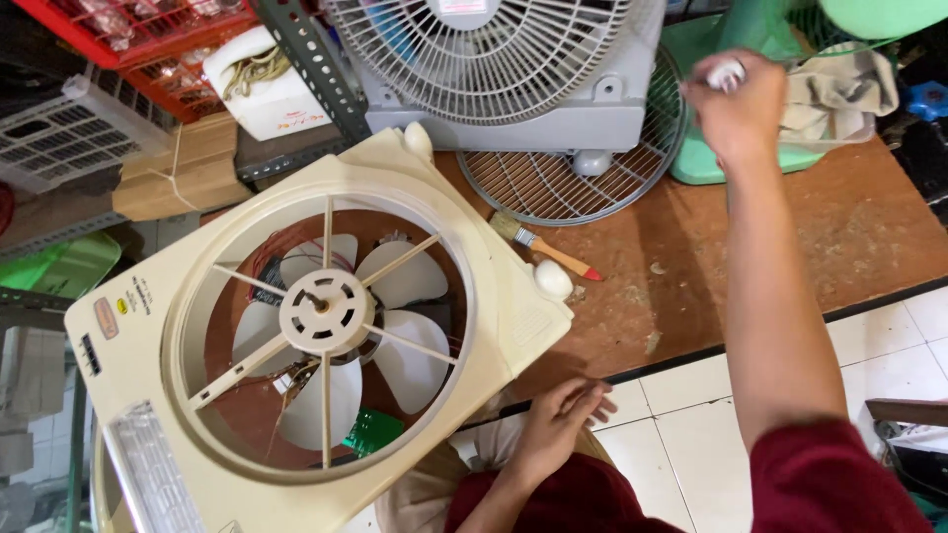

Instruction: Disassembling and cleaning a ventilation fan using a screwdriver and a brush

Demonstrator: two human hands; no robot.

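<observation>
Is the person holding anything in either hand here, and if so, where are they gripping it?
The right hand is closed around a small white object; only its top shows, so its kind cannot be told. The left hand holds nothing, resting near the cream fan housing.

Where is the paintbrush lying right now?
The paintbrush lies on the brown table, between the cream fan housing and the loose wire grille.
</observation>
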